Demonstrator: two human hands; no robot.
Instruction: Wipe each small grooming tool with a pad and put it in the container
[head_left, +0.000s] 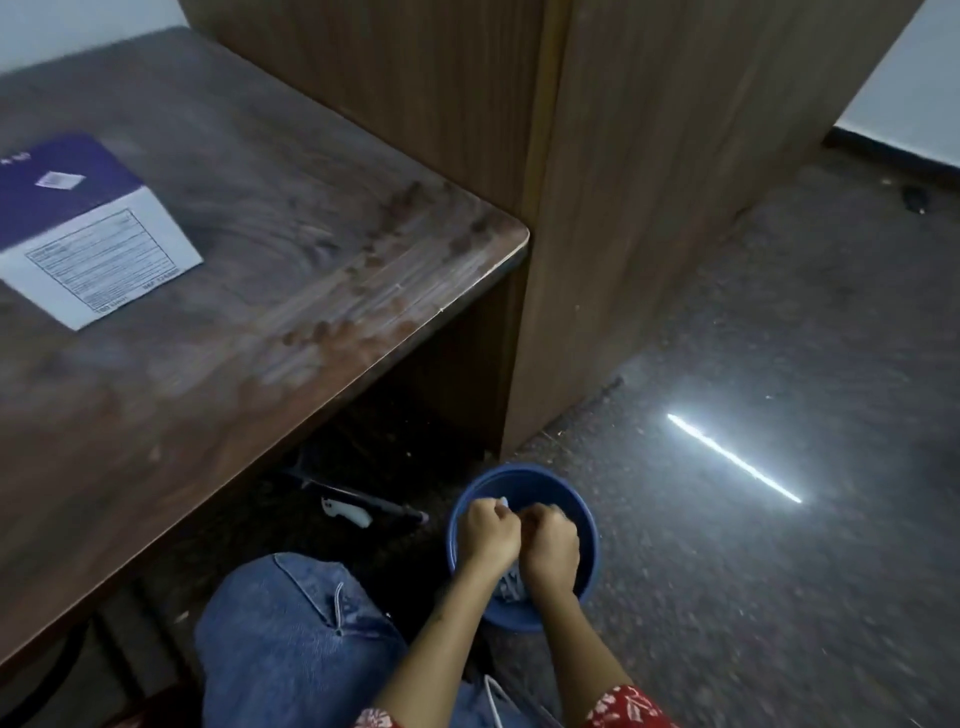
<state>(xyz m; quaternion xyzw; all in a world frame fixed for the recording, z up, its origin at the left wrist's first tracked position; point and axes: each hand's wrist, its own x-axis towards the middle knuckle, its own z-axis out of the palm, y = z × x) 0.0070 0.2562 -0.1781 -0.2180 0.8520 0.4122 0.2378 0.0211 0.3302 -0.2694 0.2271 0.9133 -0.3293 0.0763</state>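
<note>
A round blue container (589, 525) stands on the floor just right of my knee. Both my hands hover over its opening, knuckles up and fingers curled, almost touching each other. My left hand (489, 538) pinches a small white pad (503, 501) at its fingertips. My right hand (551, 546) is curled round a small pale thing (557, 511), too blurred and hidden to name. Some pale grey material (511, 586) lies inside the container below my wrists.
A worn wooden table (270, 312) fills the left, bearing a purple and white box (78, 223). A tall wooden cabinet (649, 208) stands behind the container. A white-handled item (345, 512) lies under the table. My jeans-clad knee (291, 649) is at the bottom.
</note>
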